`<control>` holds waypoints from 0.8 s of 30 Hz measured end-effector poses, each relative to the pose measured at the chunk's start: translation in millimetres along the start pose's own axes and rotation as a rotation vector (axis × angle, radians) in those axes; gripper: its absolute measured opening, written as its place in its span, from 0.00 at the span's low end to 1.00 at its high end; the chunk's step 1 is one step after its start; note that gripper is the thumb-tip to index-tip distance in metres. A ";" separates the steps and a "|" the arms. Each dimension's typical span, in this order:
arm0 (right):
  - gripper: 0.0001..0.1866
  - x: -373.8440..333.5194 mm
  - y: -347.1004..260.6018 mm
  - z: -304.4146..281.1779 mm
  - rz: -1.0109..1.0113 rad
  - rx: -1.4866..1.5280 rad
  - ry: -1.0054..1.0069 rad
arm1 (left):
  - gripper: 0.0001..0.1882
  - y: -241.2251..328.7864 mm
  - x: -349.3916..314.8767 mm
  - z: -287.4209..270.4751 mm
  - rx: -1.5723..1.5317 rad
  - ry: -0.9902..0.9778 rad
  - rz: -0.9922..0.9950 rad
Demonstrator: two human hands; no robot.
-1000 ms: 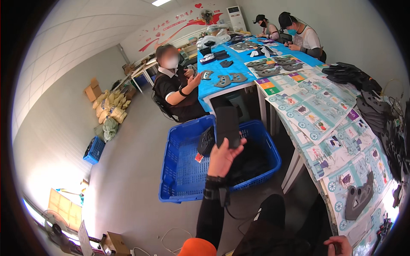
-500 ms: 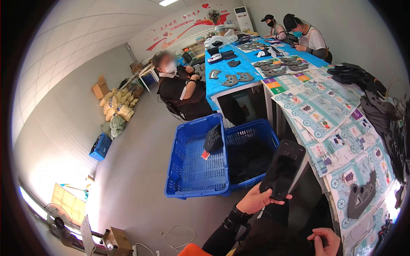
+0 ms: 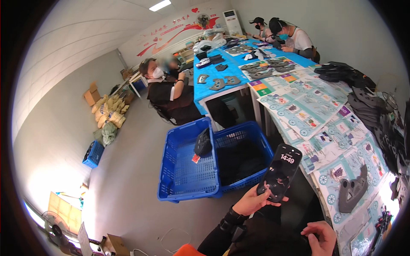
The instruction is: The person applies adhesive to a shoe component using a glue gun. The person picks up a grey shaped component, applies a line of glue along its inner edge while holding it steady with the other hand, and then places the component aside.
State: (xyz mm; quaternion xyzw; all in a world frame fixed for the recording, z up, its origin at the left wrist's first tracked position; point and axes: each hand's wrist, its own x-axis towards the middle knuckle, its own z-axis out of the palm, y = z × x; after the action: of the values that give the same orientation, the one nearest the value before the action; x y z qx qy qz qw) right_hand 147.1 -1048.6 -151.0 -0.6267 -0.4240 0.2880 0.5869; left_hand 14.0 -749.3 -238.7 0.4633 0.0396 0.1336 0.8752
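My left hand (image 3: 252,201) is wrapped round a black smartphone (image 3: 279,173), held upright with its screen toward me. The screen is lit and shows a dark picture; my thumb lies over its lower part. A dark strap circles my left wrist. My right hand (image 3: 321,238) rests low at the right, beside the table's near edge, with loosely bent fingers and nothing visible in them. Nearest to it on the table is a dark grey shaped pad (image 3: 353,192) with cut-outs.
Beyond the phone stand two blue plastic crates: one (image 3: 188,181) holds a dark pouch (image 3: 203,143), the other (image 3: 256,128) dark cloth. The patterned-paper table (image 3: 307,109) carries dark piles (image 3: 367,106). Several people sit around the blue-covered table (image 3: 239,70).
The phone's screen has brightened. The surroundings have shifted slightly left in view. My left hand keeps hold of the phone, and my right hand stays low at the right.
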 end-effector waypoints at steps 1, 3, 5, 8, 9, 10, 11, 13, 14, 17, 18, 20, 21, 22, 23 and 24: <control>0.15 0.5 1.4 -0.2 0.001 -0.015 -0.007 | 0.27 -0.9 0.0 1.4 -0.024 -0.016 0.020; 0.16 0.0 4.7 -0.7 0.019 -0.007 -0.025 | 0.27 -3.0 -0.5 4.5 -0.048 -0.010 0.012; 0.15 -1.8 8.8 -2.1 0.022 0.035 -0.011 | 0.28 -5.5 -0.9 7.5 -0.073 0.025 -0.013; 0.24 -7.3 14.3 -8.1 0.067 0.112 -0.074 | 0.27 -10.2 -1.2 11.8 -0.013 0.030 0.009; 0.21 -10.1 15.8 -9.5 0.052 0.145 -0.022 | 0.28 -12.6 -2.1 13.8 -0.004 0.071 -0.002; 0.18 -13.4 17.1 -9.8 0.033 0.173 0.030 | 0.29 -14.6 -1.7 15.2 0.029 0.069 -0.010; 0.18 -16.0 18.3 -12.6 0.056 0.168 0.028 | 0.29 -17.5 -1.8 17.2 0.026 0.082 -0.018; 0.18 -21.6 20.1 -15.2 0.075 0.183 0.055 | 0.31 -23.6 0.3 21.0 0.013 0.090 -0.040; 0.17 -23.8 21.2 -15.1 0.083 0.198 0.081 | 0.32 -26.9 2.4 22.8 0.039 0.075 -0.031; 0.17 -33.9 23.2 -16.2 0.123 0.207 0.106 | 0.31 -37.5 13.9 28.1 0.031 0.021 -0.016; 0.17 -38.1 24.4 -16.5 0.152 0.205 0.115 | 0.31 -41.5 18.7 29.6 0.025 0.031 -0.038; 0.16 -48.8 27.1 -17.6 0.188 0.138 0.143 | 0.30 -46.9 30.6 30.1 -0.037 -0.011 -0.076; 0.16 -56.2 28.4 -17.6 0.174 0.140 0.154 | 0.29 -49.4 37.2 29.8 -0.028 -0.029 -0.066; 0.16 -61.8 30.1 -18.4 0.172 0.141 0.170 | 0.29 -50.7 44.8 29.7 -0.014 -0.058 -0.047; 0.15 -69.6 31.2 -19.2 0.180 0.120 0.188 | 0.28 -51.2 53.1 28.7 -0.012 -0.064 -0.048; 0.15 -75.3 33.0 -20.5 0.181 0.099 0.203 | 0.27 -51.0 61.9 27.7 -0.020 -0.081 -0.046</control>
State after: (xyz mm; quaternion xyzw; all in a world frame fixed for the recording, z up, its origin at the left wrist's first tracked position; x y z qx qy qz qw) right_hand 135.3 -1122.5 -190.7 -0.6587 -0.2895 0.2954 0.6285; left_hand 88.9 -782.1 -261.5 0.4584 0.0132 0.0950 0.8835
